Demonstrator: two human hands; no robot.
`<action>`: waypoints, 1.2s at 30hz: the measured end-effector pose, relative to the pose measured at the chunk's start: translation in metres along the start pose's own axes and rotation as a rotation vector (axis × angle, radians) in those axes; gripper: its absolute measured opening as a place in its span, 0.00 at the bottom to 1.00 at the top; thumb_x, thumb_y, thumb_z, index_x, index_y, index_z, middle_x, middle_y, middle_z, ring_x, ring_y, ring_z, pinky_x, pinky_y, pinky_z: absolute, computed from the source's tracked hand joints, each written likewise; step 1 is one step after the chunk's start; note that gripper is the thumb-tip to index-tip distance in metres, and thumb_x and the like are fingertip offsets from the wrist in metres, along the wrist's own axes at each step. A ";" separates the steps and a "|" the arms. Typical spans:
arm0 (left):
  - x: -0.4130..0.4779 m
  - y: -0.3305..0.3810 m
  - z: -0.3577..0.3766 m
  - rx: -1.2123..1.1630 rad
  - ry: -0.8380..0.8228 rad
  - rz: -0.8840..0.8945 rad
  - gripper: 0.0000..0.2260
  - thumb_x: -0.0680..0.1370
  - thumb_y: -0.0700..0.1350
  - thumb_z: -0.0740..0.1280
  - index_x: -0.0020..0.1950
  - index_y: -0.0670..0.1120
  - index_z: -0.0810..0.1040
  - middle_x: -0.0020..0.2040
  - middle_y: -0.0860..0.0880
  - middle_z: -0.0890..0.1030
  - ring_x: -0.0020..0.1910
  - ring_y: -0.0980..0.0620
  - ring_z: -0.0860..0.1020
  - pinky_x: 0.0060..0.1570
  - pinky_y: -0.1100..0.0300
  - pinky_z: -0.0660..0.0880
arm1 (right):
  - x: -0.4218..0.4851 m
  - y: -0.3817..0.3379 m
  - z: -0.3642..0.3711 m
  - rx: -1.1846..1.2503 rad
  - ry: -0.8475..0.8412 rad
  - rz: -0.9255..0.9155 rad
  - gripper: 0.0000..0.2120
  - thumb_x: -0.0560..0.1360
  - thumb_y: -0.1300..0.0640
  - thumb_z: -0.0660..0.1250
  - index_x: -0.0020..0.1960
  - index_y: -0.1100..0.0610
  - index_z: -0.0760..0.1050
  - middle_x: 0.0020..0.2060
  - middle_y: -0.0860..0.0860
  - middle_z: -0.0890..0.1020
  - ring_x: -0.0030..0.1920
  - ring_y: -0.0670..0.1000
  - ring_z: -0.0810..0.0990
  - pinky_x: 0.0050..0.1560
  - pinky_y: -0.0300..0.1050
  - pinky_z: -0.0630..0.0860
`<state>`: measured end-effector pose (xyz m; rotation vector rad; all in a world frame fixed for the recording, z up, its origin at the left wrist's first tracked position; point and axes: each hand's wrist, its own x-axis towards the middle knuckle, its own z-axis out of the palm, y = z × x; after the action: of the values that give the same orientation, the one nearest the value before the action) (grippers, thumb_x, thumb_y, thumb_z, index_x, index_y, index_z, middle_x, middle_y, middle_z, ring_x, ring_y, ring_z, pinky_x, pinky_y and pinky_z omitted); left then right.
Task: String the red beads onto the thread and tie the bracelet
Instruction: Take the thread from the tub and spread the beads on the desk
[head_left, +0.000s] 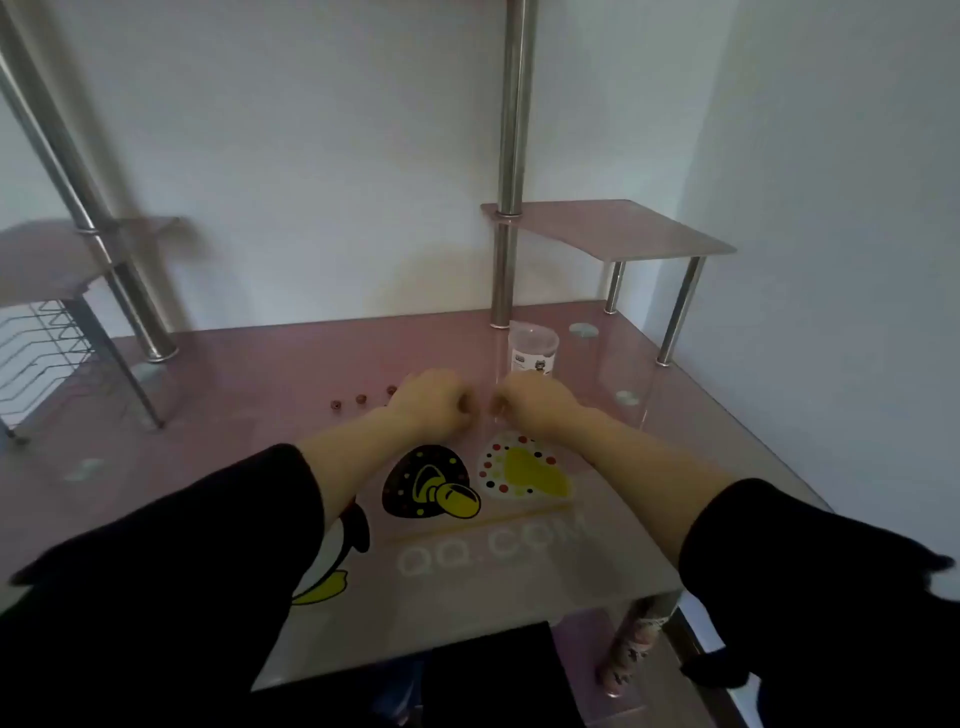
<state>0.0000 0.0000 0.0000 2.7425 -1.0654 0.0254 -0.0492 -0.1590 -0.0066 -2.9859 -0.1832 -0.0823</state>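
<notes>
Three small red beads lie in a row on the pink glass desk, just left of my left hand. My right hand is a short gap to the right of it. Both hands have their fingers curled, fingertips facing each other over the desk's middle. Something small and dark shows at each set of fingertips; the picture is too blurred to tell a bead or thread there. No thread is visible between the hands.
A clear plastic cup with a label stands just behind my right hand. Steel poles rise from the desk, carrying a raised pink shelf at right and another at left. A wire rack hangs far left.
</notes>
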 end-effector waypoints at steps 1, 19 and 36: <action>0.000 0.000 0.001 -0.009 -0.011 0.000 0.08 0.75 0.48 0.66 0.50 0.53 0.84 0.49 0.55 0.84 0.49 0.51 0.80 0.53 0.53 0.75 | -0.001 0.001 0.000 -0.010 -0.013 0.015 0.16 0.75 0.66 0.61 0.56 0.54 0.80 0.55 0.52 0.81 0.54 0.55 0.79 0.49 0.52 0.79; 0.023 0.036 0.018 -0.026 -0.103 -0.068 0.12 0.70 0.60 0.68 0.44 0.53 0.79 0.41 0.55 0.80 0.42 0.52 0.76 0.55 0.50 0.70 | -0.007 0.026 0.000 0.015 -0.018 0.075 0.08 0.75 0.53 0.66 0.48 0.56 0.80 0.45 0.53 0.82 0.45 0.56 0.80 0.43 0.50 0.78; 0.038 0.046 0.022 -0.062 -0.154 -0.098 0.18 0.76 0.47 0.64 0.27 0.49 0.67 0.27 0.52 0.69 0.28 0.50 0.68 0.29 0.59 0.65 | -0.006 0.034 0.004 -0.123 -0.117 0.096 0.06 0.77 0.57 0.62 0.42 0.55 0.68 0.43 0.53 0.76 0.41 0.56 0.74 0.39 0.50 0.71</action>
<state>-0.0037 -0.0626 -0.0098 2.7734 -0.9493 -0.2322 -0.0510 -0.1926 -0.0160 -3.1179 -0.0494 0.0948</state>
